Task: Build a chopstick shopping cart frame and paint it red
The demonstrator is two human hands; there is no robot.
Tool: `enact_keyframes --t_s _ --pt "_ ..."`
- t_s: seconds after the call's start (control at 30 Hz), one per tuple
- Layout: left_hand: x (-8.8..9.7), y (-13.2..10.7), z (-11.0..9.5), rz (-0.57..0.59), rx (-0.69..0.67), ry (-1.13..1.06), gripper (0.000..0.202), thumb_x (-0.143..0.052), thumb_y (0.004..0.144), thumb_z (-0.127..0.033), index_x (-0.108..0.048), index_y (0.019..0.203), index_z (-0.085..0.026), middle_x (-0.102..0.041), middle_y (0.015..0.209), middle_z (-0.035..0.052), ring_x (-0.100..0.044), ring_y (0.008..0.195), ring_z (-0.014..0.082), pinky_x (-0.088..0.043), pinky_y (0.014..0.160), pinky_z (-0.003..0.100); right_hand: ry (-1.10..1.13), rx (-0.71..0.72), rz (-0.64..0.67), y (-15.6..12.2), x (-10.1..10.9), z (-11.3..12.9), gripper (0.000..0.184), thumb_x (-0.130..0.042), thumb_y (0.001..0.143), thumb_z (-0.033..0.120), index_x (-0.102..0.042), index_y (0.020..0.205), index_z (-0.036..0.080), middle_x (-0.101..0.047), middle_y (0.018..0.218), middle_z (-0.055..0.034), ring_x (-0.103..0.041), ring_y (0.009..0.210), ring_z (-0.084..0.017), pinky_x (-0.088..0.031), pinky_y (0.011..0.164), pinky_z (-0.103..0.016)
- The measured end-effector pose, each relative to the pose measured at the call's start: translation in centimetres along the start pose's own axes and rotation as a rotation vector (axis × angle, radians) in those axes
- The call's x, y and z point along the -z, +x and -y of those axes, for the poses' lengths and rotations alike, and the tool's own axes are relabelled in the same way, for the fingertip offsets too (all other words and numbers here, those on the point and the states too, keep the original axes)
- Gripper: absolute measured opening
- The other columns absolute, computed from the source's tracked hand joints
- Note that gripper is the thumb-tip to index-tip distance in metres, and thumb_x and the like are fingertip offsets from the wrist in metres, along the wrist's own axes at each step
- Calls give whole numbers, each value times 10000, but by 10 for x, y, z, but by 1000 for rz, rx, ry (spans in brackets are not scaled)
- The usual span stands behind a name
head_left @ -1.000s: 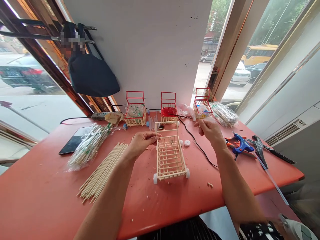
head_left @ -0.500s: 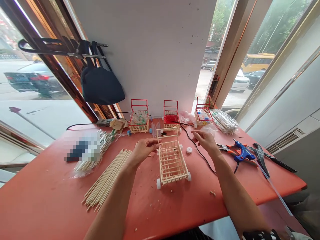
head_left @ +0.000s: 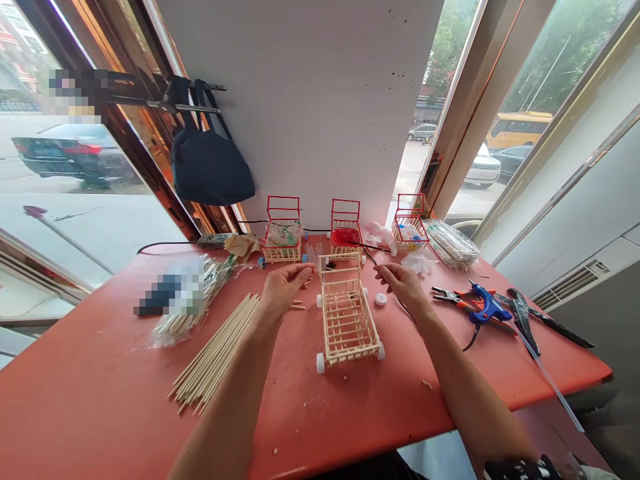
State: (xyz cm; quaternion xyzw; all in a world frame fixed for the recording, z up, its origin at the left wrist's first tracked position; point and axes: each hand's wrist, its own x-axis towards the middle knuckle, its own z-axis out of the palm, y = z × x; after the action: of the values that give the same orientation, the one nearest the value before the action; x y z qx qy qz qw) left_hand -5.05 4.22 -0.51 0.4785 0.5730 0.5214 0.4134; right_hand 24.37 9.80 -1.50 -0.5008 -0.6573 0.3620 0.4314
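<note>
A small shopping cart of pale wooden sticks (head_left: 350, 323) stands on white cap wheels in front of me, its raised handle on the far side. My left hand (head_left: 286, 288) is just left of that handle, fingertips pinched together and apart from the frame. On the other side, my right hand (head_left: 403, 283) hovers with thumb and fingers pressed together. Whether either pinch holds something small, I cannot make out. A white bottle cap (head_left: 381, 300) lies between the cart and my right forearm.
Three carts with red handles (head_left: 283, 230) line the back of the red table (head_left: 115, 373). Loose sticks (head_left: 217, 353) and bagged sticks (head_left: 183, 320) lie left. Pliers (head_left: 453, 295), a blue glue gun (head_left: 486, 305) with its cord, and black-handled tools (head_left: 524, 320) lie right.
My left hand has drawn back from the cart's upper left side to a spot beside the handle. My right hand has come slightly closer to the cart. The view has shifted a little.
</note>
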Motion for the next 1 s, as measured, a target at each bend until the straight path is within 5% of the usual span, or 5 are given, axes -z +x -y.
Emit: enact_keyframes --t_s 0.1,0.23,0.43,0.83,1.0 --pt "-8 -3 -3 -127 -96 11 506 -689 841 -587 -799 1100 -166 -795 973 94 -716 861 208 -581 735 298 -18 58 2 -4 -9 5 528 -602 889 608 -801 1087 161 -789 948 -109 -717 796 -192 -543 518 -229" --pt "-22 -23 -21 -394 -492 286 299 -636 954 -427 -802 1049 -198 -780 1062 97 -697 982 240 -555 908 369 -25 106 -6 -8 -20 10 498 -568 926 576 -802 1113 178 -788 987 -104 -731 841 -210 -556 528 -241" --pt "-47 -35 -40 -290 -940 603 213 -599 1023 -290 -803 1072 -251 -792 1012 73 -654 991 249 -525 957 409 -1 149 31 -11 -34 8 492 -541 951 587 -786 1116 195 -777 987 -100 -745 829 -202 -547 555 -244" --pt "-61 -21 -37 -146 -970 936 199 -586 1011 -223 -784 1013 -199 -778 1014 110 -584 920 289 -486 839 424 3 51 76 -18 -36 14 426 -554 942 506 -769 1160 209 -777 964 -83 -731 727 -188 -533 480 -234" --pt "-69 -17 -34 -144 -979 975 186 -608 992 -194 -789 1032 -205 -773 996 105 -588 928 290 -473 828 423 -4 94 53 -16 -41 8 387 -581 941 490 -785 1116 212 -776 987 -75 -734 810 -198 -585 584 -261"
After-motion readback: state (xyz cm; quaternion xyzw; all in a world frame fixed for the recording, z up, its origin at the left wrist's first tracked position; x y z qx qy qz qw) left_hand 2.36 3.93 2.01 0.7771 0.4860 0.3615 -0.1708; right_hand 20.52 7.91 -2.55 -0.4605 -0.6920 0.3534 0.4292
